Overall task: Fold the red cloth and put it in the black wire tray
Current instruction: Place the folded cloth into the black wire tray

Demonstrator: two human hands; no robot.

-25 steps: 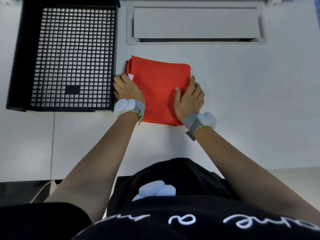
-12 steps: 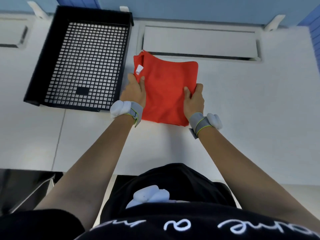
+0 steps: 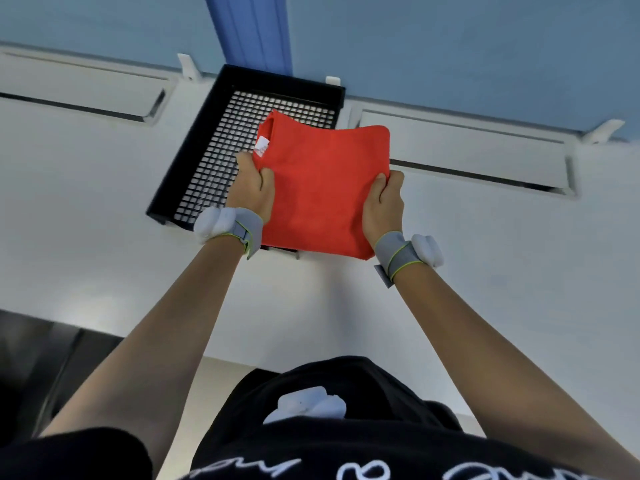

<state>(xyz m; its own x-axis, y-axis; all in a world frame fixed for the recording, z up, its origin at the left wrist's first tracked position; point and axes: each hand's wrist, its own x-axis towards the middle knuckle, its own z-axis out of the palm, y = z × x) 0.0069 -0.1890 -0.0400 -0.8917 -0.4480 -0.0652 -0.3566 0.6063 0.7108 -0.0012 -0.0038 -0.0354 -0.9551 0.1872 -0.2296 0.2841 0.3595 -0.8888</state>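
Cloth [image 3: 322, 188] comes after the bigger things, so first the white table [image 3: 485, 271], which fills most of what I see, with two long recessed flaps along its far edge. Next in size is the black tray [image 3: 194, 188], sitting at the far side of the table to my left, its mesh floor bare as far as I can see.

Then the cloth itself: a red folded square, held up off the table between my hands, its left part already over the tray and its right part over the table. It hangs nearly flat, tilted a little toward me. Its slightly longer axis runs from me toward the far wall; the open, layered edge faces left and far, where the white tag [image 3: 262, 147] shows.

I judge it light and soft, several layers thick, with a nap that grips well. It will sag or unfold if I hold only one side, so the two side edges near the middle are the right places.

My left hand [image 3: 252, 188] is closed on the left edge, thumb on top. My right hand [image 3: 384, 199] is closed on the right edge the same way. Both wrists wear grey bands.
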